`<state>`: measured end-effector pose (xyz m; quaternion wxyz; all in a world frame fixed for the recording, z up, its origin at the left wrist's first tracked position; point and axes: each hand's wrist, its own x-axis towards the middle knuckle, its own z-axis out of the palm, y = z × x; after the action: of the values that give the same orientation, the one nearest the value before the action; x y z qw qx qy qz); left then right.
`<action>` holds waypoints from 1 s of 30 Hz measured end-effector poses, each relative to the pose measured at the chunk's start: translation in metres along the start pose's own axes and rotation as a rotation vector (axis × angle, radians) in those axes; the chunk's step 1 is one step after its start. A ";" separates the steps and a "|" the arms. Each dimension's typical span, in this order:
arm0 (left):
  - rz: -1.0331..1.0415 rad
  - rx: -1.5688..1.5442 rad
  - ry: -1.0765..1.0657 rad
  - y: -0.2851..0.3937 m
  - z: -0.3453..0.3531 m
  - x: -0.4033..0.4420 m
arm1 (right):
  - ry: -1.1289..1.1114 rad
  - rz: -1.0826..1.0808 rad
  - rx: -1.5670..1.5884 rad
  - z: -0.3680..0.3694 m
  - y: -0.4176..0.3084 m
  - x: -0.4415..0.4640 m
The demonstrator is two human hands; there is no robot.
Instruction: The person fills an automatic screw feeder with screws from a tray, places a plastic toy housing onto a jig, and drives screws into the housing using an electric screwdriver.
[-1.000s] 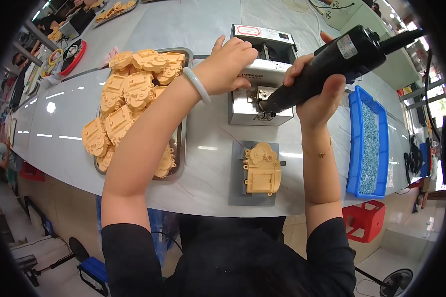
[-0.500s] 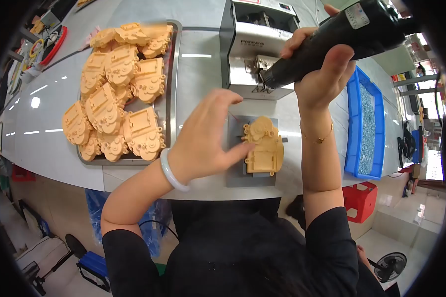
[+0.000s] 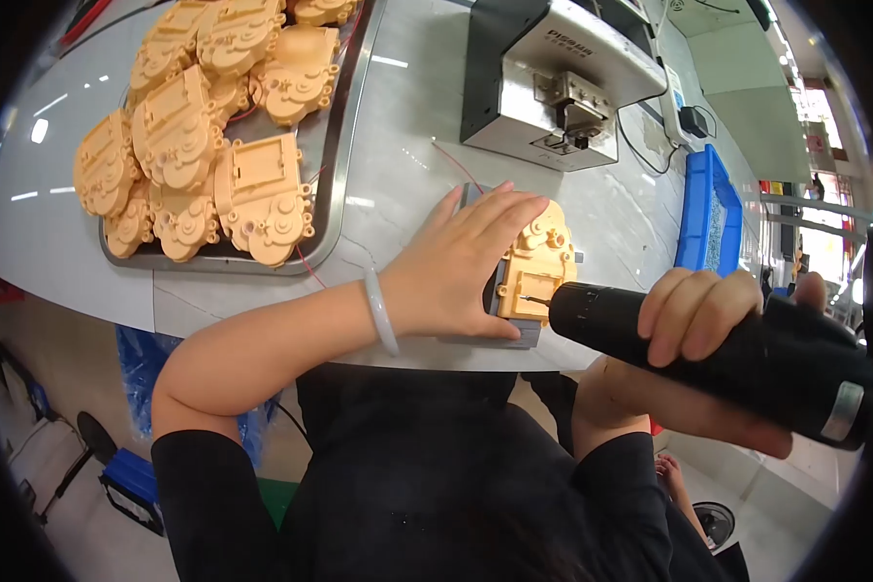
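My right hand (image 3: pixel 713 325) is wrapped round a black electric screwdriver (image 3: pixel 601 315), whose thin bit points left over the lower part of a yellow plastic housing (image 3: pixel 543 257). Whether the tip touches the housing is too small to tell. The housing lies on a grey block fixture (image 3: pixel 519 337) near the table's front edge. My left hand (image 3: pixel 456 262), with a pale bangle at the wrist, holds the housing's left side, thumb at the bottom and fingers over the upper left. Its palm side is hidden.
A metal tray (image 3: pixel 335 184) heaped with several similar yellow housings stands at the left. A silver screw feeder machine (image 3: pixel 563 97) is behind the fixture. To the right is a blue bin (image 3: pixel 694 218) of small pellets. Part of another person's arm (image 3: pixel 684 495) shows at lower right.
The screwdriver has moved from the silver machine down to the housing and now points left. My left hand has come from the machine to the housing and taken hold of it. The view has shifted.
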<state>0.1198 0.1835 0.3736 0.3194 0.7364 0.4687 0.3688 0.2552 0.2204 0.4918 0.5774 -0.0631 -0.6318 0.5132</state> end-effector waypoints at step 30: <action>0.044 -0.035 0.210 -0.008 0.013 -0.003 | -0.273 0.068 -0.103 0.008 0.019 -0.011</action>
<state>0.1269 0.1822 0.3596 0.2731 0.6981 0.4770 0.4588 0.2425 0.2173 0.4721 0.4642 -0.0435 -0.7275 0.5033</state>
